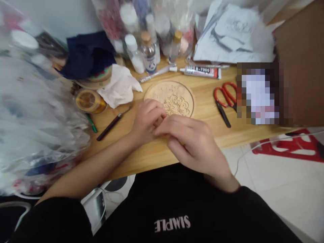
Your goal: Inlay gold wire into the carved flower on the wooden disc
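A round wooden plate [158,90] with raised flower-like line work lies on the wooden table. My left hand [149,116] is at the plate's near left edge, its fingers curled in. Against its fingertips, my right hand [192,140] is closed in a pinch just in front of the plate. Whatever sits between the fingers is too small or hidden to make out. Left of my left hand lies a dark-handled tool [110,126] with a thin metal tip. A spool of gold wire [88,100] stands behind it.
Behind the plate are a B-7000 glue tube [202,71], a pen [154,75] and several bottles [149,54]. Red-handled scissors [224,96] lie at right, near a cardboard box [301,64]. Crumpled tissue [120,84] and plastic bags [37,111] crowd the left.
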`<state>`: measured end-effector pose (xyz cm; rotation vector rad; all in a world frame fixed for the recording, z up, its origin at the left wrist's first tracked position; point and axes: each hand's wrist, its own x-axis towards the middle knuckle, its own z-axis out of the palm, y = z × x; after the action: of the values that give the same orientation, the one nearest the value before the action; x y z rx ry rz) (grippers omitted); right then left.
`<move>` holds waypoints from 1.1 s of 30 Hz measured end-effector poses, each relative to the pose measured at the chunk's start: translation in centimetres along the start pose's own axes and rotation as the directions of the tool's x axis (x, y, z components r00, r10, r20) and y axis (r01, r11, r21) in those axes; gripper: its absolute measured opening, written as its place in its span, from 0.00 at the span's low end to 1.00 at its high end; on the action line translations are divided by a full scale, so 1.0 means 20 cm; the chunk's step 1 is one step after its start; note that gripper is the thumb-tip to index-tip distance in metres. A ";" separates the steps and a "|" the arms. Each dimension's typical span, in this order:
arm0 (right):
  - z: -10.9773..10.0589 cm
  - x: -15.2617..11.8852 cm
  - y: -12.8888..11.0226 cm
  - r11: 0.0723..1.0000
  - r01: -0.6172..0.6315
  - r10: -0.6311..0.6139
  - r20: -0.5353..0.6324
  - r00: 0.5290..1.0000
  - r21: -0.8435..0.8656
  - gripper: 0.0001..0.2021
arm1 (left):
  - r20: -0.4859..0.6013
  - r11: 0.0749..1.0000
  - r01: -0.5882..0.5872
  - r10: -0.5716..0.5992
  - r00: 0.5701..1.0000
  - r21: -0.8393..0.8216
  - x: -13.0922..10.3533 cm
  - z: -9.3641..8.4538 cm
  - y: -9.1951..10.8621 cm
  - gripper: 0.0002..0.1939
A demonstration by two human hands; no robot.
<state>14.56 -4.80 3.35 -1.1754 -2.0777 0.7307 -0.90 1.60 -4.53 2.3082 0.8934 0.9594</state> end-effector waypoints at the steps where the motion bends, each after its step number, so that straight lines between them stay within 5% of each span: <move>1: 0.03 0.00 0.05 0.996 -0.085 0.084 -0.076 0.994 -0.012 0.11 | -0.026 0.997 -0.071 0.071 0.997 -0.007 0.00 0.00 0.01 0.08; 4: 0.13 -0.05 0.12 0.977 -0.206 0.186 -0.261 0.947 -0.048 0.09 | -0.065 0.997 -0.071 0.071 0.995 -0.003 0.00 -0.01 0.02 0.05; 8: 0.22 -0.13 0.16 0.957 -0.279 0.239 -0.344 0.908 -0.072 0.10 | -0.087 0.999 -0.039 0.036 0.996 -0.028 0.01 -0.01 0.03 0.06; 17: 0.27 -0.15 0.18 0.975 -0.018 -0.070 -0.384 0.921 -0.220 0.08 | -0.151 0.998 -0.044 0.037 0.988 -0.045 0.01 0.00 0.04 0.05; 33: 0.36 -0.15 0.20 0.996 0.016 -0.054 -0.417 0.907 -0.093 0.09 | -0.095 0.999 -0.008 0.005 0.995 -0.036 0.00 0.00 0.05 0.07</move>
<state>12.46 -6.88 -4.89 -1.2160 -1.7747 0.3314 -0.53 0.94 -3.91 2.2521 0.8995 1.0871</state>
